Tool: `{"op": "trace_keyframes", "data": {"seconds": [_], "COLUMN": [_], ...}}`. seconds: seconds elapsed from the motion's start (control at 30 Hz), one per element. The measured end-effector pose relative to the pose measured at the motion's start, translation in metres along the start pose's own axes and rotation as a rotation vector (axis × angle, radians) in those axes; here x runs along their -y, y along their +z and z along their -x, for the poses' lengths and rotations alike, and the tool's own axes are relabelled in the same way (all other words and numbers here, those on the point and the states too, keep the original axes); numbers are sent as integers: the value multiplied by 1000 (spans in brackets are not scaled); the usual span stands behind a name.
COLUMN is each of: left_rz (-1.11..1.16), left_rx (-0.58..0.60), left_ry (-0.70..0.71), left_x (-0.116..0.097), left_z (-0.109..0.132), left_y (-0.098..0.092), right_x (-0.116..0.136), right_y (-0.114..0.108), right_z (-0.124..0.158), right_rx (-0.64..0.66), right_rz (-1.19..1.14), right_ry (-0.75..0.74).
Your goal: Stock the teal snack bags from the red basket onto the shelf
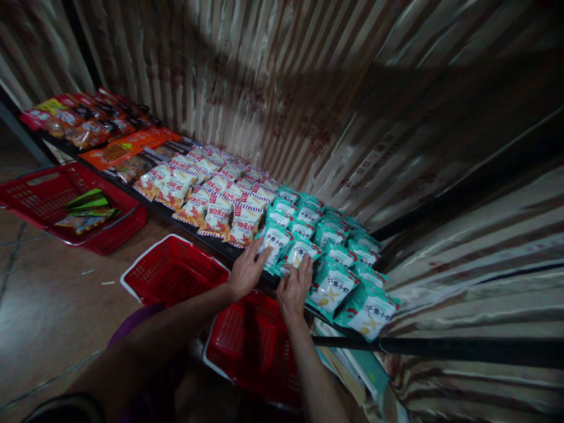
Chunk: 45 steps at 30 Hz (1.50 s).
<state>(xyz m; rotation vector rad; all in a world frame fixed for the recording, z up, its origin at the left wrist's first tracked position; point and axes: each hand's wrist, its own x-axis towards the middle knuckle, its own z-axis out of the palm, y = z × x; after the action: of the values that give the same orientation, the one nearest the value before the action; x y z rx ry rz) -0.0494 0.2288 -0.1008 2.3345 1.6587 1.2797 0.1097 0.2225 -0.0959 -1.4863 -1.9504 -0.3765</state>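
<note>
My left hand (247, 271) lies against the lower left side of a teal-and-white snack bag (277, 239) in the front row of the shelf. Its fingers are stretched apart on the bag's front. Beside it, my right hand (294, 291) has its fingers bent over the lower front of the neighbouring teal snack bag (301, 248). Both bags lean back on the rows of like bags behind them. Part of each bag's lower edge is hidden by my hands. To the left, white snack bags with red print (219, 212) stand in rows.
Below the shelf sit an empty-looking red basket (170, 276), another red basket (251, 341) under my arms, and a red basket (121, 232) holding several packets (90, 208). Orange packs (127, 147) fill the shelf's far left. A striped curtain (273, 88) hangs behind; a dark pole (462, 176) runs at right.
</note>
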Motion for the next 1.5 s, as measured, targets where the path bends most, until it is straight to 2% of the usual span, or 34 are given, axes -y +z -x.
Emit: {"op": "trace_keyframes", "data": {"seconds": [0.2, 0.57, 0.77, 0.97, 1.07, 1.17, 1.33, 1.5], "left_rz": [-12, -5, -15, -43, -45, -47, -34, 15], "left_rx": [12, 29, 29, 38, 16, -43, -152, -139], "left_ry": [21, 23, 17, 19, -3, -83, -232, -337], "left_x": [0, -2, -1, -1, 0, 4, 19, 37], "left_z": [1, 1, 3, 3, 2, -2, -12, -16], "left_y": [-1, -7, -7, -14, -21, -29, -41, -38], "right_x": [0, 3, 9, 31, 48, 66, 93, 107], "right_y": [2, -6, -8, -12, -13, -9, 13, 36], "right_z": [4, 4, 3, -4, -8, -12, -20, -31], "right_rx": [-33, -17, -60, -109, -84, -17, 79, 119], "right_rz": [23, 59, 30, -75, -190, -314, -473, -548], "right_ry": [-20, -53, -95, -143, -166, -141, -56, 45]}}
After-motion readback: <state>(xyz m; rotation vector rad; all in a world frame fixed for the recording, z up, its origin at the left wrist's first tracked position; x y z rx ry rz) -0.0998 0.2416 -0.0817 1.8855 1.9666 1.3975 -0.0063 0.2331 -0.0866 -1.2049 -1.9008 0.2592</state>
